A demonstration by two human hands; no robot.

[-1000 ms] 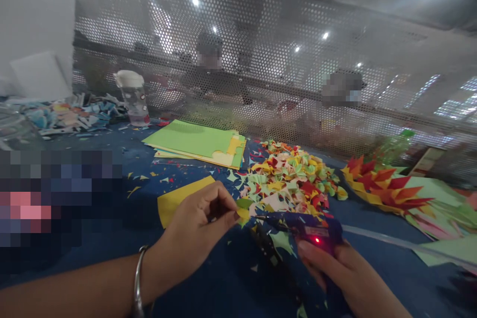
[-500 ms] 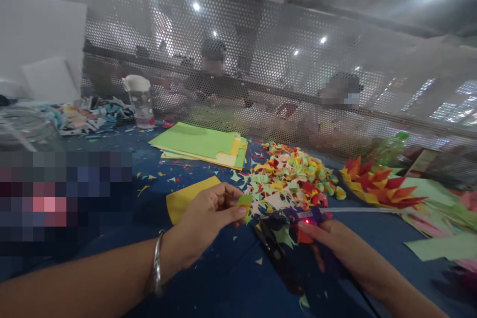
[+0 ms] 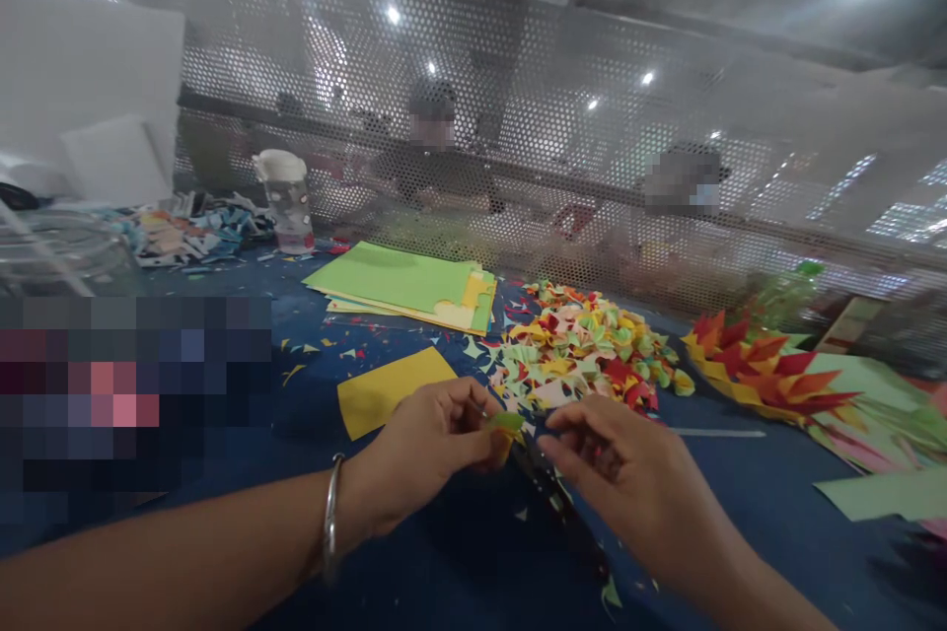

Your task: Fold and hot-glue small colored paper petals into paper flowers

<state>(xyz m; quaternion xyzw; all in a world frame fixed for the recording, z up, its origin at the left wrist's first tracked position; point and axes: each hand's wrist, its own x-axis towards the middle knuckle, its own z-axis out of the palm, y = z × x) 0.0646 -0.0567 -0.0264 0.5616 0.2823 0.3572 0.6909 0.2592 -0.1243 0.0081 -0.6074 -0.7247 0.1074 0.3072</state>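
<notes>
Between the thumb and fingers of my left hand (image 3: 436,449) is a small green and yellow paper piece (image 3: 506,426). My right hand (image 3: 621,468) is close by on its right, with thumb and fingers apart and nothing seen between them. A pale glue stick (image 3: 721,433) lies behind the right hand; the glue gun itself is hidden there. Under and between the hands rests a long black object (image 3: 566,508) that I cannot make out. A yellow paper sheet (image 3: 385,394) lies just beyond my left hand.
Beyond the hands is a heap of cut paper pieces (image 3: 592,340). Left of it sits a stack of green and yellow paper (image 3: 400,276); a cup (image 3: 288,207) stands farther back. Orange-red paper petals (image 3: 769,370) lie at right. A perforated screen (image 3: 503,108) closes off the back.
My right hand has let go of the glue gun and moved left, close to the paper piece. My left hand keeps its hold on that piece, which has tilted and shifted slightly right.
</notes>
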